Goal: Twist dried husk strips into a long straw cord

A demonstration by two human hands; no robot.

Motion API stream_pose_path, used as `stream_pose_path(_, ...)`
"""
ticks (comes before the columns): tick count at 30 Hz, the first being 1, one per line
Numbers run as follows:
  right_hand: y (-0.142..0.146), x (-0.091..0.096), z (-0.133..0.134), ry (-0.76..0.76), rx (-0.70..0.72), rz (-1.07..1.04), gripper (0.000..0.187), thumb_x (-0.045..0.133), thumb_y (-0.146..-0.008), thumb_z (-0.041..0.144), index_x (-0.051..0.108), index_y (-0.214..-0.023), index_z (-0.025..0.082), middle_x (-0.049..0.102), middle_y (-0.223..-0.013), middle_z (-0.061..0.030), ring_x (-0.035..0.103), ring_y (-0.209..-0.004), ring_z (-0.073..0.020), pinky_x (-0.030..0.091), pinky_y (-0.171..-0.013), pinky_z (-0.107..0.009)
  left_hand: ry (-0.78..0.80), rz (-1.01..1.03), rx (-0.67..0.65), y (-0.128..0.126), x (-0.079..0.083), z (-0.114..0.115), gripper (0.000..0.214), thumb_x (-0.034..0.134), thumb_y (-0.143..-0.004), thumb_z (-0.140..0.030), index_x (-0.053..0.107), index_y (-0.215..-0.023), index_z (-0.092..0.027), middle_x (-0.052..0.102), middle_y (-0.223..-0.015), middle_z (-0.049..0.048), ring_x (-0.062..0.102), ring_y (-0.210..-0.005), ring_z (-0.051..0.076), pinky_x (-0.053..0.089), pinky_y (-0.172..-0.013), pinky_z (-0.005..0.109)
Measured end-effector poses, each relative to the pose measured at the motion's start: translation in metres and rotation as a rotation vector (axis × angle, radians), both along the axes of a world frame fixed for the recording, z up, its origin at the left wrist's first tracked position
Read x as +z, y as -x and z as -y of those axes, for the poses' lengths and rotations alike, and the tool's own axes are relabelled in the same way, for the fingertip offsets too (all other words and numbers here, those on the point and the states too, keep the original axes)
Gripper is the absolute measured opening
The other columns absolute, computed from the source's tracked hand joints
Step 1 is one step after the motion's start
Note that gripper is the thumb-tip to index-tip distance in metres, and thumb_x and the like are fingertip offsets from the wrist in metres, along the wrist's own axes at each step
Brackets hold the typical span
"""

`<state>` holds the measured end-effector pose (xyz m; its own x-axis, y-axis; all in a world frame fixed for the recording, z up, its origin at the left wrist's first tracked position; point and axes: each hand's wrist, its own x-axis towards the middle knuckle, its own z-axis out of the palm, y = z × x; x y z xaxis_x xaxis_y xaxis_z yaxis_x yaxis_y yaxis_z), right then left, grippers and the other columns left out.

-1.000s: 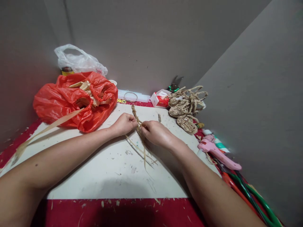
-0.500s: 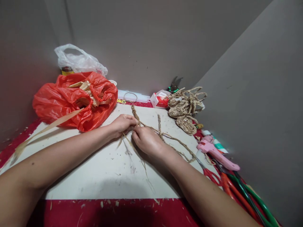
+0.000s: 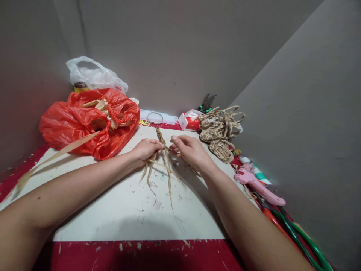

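Observation:
A short braid of dry plant fibre (image 3: 160, 135) points away from me over the white board. My left hand (image 3: 146, 151) is closed, pinching the braid's near end between thumb and fingertips. Just right of it, my right hand (image 3: 191, 152) has its fingers curled around a twisted fibre cord that leaves the braid; the thumb is raised a little and the grip is partly hidden. Loose fibre strands (image 3: 169, 177) hang from the braid toward me, thin and frayed at their ends. Most of the cord lies out of sight behind my right hand and forearm.
At the left, a red plastic bag (image 3: 70, 124) holds dry husks, one long strip trailing out. Small woven fibre slippers (image 3: 221, 135) pile up at the back right beside a tissue pack (image 3: 189, 121) and pruning shears (image 3: 207, 103). A pink glue gun (image 3: 259, 186) lies along the right edge.
My right hand has shifted up and right, away from my left fingers, uncovering the hanging strands. Its forearm now covers the red scissors and most of the cord. My left hand stays nearly still.

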<state>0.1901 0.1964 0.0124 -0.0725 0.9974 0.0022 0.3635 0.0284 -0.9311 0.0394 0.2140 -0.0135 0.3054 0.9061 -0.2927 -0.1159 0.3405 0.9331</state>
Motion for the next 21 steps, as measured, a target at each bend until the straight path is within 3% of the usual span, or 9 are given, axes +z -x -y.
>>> stream_pose_path(2,0.003,-0.013,-0.007,0.259,0.099,-0.204,0.030,0.053,-0.081,0.043,0.055,-0.071,0.015,0.053,-0.055,-0.0014,0.046,-0.047,-0.0094,0.038,-0.043,-0.020,-0.022,-0.007,0.001,0.000,0.001,0.001,0.013,0.054,-0.072,-0.015,0.051,-0.059,-0.013,0.047,-0.043,-0.0048,0.030,-0.032,0.002,0.017,-0.036,0.019)
stream_pose_path(4,0.006,-0.021,-0.009,0.457,0.208,-0.341,0.030,0.049,-0.084,0.041,0.054,-0.072,0.014,0.042,-0.046,0.0039,0.033,-0.036,-0.0058,0.029,-0.035,-0.017,-0.074,-0.025,-0.002,-0.001,0.000,0.002,0.016,0.054,-0.072,-0.015,0.050,-0.057,-0.013,0.047,-0.043,-0.0046,0.031,-0.033,0.002,0.020,-0.038,0.018)
stream_pose_path(7,0.002,-0.024,-0.011,0.553,0.280,-0.381,0.028,0.050,-0.084,0.038,0.054,-0.072,0.013,0.026,-0.042,0.0097,0.014,-0.033,-0.0025,0.011,-0.030,-0.014,-0.174,-0.034,-0.033,-0.001,-0.004,0.002,0.018,0.052,-0.071,-0.012,0.048,-0.054,-0.013,0.049,-0.045,-0.0031,0.037,-0.039,0.003,0.028,-0.044,0.018)
stream_pose_path(12,-0.008,-0.025,-0.018,0.738,0.352,-0.461,0.032,0.048,-0.085,0.035,0.044,-0.059,0.016,0.021,-0.042,0.0106,0.009,-0.034,-0.0023,0.008,-0.030,-0.013,-0.366,-0.180,-0.069,0.000,-0.010,0.001,0.016,0.052,-0.072,-0.014,0.051,-0.057,-0.012,0.050,-0.048,-0.0026,0.040,-0.044,0.005,0.030,-0.048,0.018)
stream_pose_path(16,-0.004,-0.026,-0.018,0.779,0.297,-0.618,0.028,0.044,-0.085,0.026,0.042,-0.059,0.016,0.016,-0.041,0.0114,0.005,-0.035,-0.0030,0.008,-0.029,-0.012,-0.474,-0.273,-0.130,0.003,-0.010,-0.003,0.016,0.048,-0.075,-0.015,0.053,-0.060,-0.012,0.052,-0.052,-0.0019,0.043,-0.048,0.006,0.034,-0.052,0.019)
stream_pose_path(21,0.009,-0.025,-0.008,0.661,0.144,-0.521,0.024,0.045,-0.082,0.020,0.047,-0.059,0.014,0.020,-0.037,0.0108,0.007,-0.033,-0.0023,0.008,-0.029,-0.013,-0.584,-0.488,-0.264,0.010,-0.002,-0.006,0.015,0.049,-0.073,-0.018,0.062,-0.067,-0.012,0.062,-0.064,0.0017,0.051,-0.059,0.009,0.037,-0.059,0.020)
